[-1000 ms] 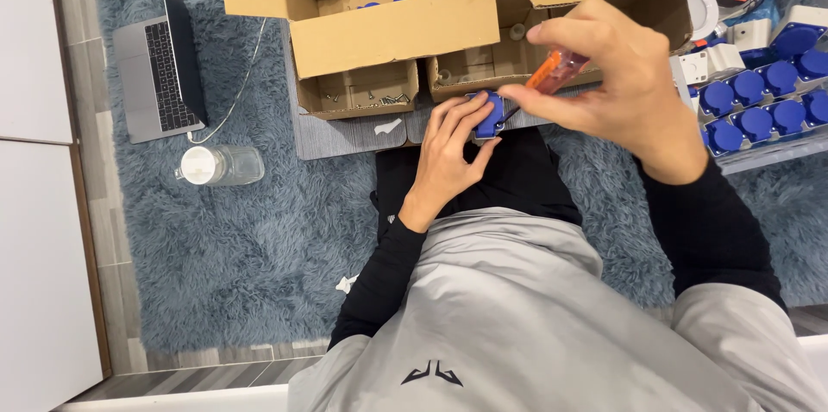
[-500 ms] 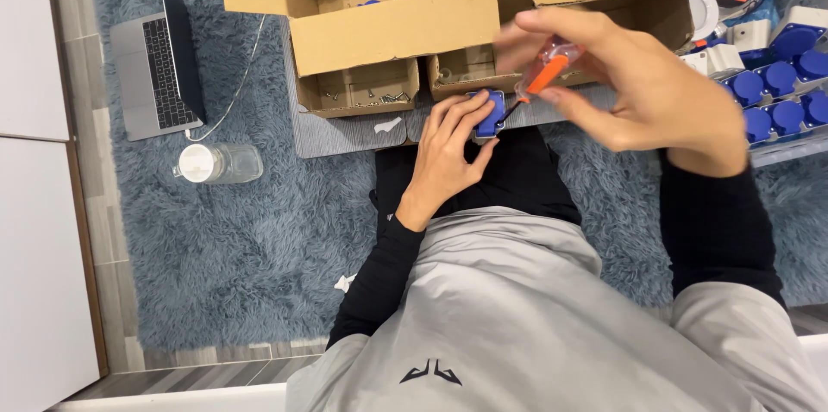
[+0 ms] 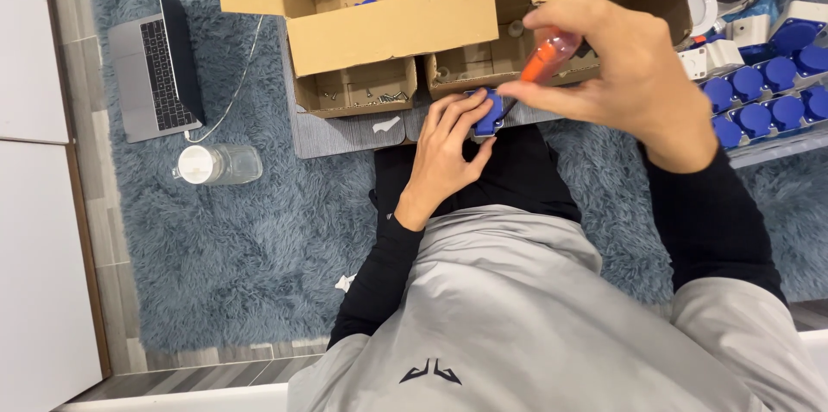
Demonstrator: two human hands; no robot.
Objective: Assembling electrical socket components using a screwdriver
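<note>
Blue socket part (image 3: 488, 112) sits under my left hand (image 3: 448, 140), pinned with my fingers against the grey mat (image 3: 345, 132) just near of the small cardboard trays. My left grip is closed on it, fingers curled round its near edge. My right hand (image 3: 634, 80) holds an orange-handled screwdriver (image 3: 542, 58), fingers pinched tight around the handle, the shaft angling down and left toward the part.

To do this well, I judge the driver should stand square to the screw head rather than slanted, with my left fingers kept off the tip's path and pressing the part flat so it cannot spin.

Far of my hands stands an open cardboard box (image 3: 392, 28) with more blue pieces inside; to the right lies a tray of blue sockets (image 3: 763, 101). A laptop (image 3: 155, 62) and a clear bottle (image 3: 216, 164) lie to the left on the blue rug (image 3: 233, 265).

The driver's tip and any screw are hidden behind my fingers, and the small trays' contents are too tiny to make out.
</note>
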